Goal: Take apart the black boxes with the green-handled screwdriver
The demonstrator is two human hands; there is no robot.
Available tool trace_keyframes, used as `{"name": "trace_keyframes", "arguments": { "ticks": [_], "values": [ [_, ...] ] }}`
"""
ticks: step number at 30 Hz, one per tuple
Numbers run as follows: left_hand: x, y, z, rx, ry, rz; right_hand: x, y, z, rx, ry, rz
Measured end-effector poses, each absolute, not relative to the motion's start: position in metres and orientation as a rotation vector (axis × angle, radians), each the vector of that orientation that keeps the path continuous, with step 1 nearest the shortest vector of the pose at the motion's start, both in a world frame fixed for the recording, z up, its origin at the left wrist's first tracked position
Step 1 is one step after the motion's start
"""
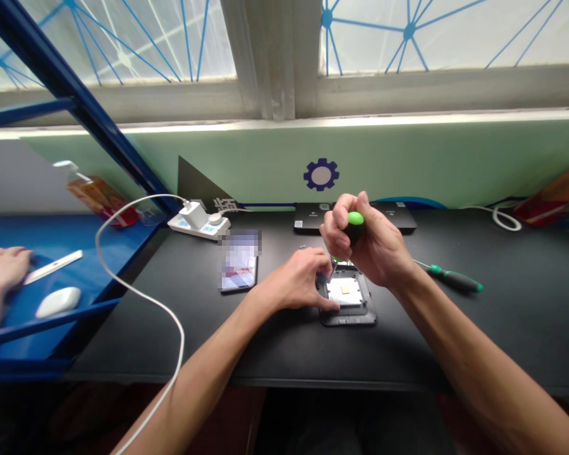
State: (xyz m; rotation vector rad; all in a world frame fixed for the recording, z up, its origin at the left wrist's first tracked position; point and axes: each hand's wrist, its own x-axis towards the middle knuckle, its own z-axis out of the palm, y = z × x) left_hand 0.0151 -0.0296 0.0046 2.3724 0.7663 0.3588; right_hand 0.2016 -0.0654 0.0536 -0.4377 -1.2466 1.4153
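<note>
My right hand [372, 243] is wrapped around a screwdriver [355, 219] with a green-and-black handle, its shaft pointing down. The tip is over the far part of an opened electronic device [346, 319], a black plastic housing lying flat on the table. Inside the housing shows a silvery-white plate [334, 291] with a small yellowish square in its middle. Gripping the housing's left side is my left hand [306, 278], thumb at the near edge and fingers curled close to the screwdriver tip. Whether the tip touches a screw is hidden.
Left of my hands lies a phone [239, 262]. Behind are a power strip [201, 224] and flat black boxes [308, 218]. A second screwdriver [455, 278] lies right. A white cable [180, 335] hangs across my left forearm. Another person's hand [2, 268] rests on the blue table.
</note>
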Motion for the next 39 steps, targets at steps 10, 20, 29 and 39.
{"name": "trace_keyframes", "arguments": {
  "ticks": [10,20,29,39],
  "values": [
    [0.014,-0.029,0.002,2.358,0.769,0.371,0.209,-0.063,0.053,-0.422,-1.289,1.422],
    [0.015,-0.030,0.006,2.323,0.786,0.360,0.207,-0.067,0.051,-0.433,-1.249,1.426],
    [0.015,-0.030,0.004,2.350,0.768,0.367,0.209,-0.063,0.054,-0.428,-1.247,1.448],
    [0.014,-0.029,0.003,2.362,0.740,0.390,0.212,-0.065,0.054,-0.443,-1.295,1.429]
  ]
}}
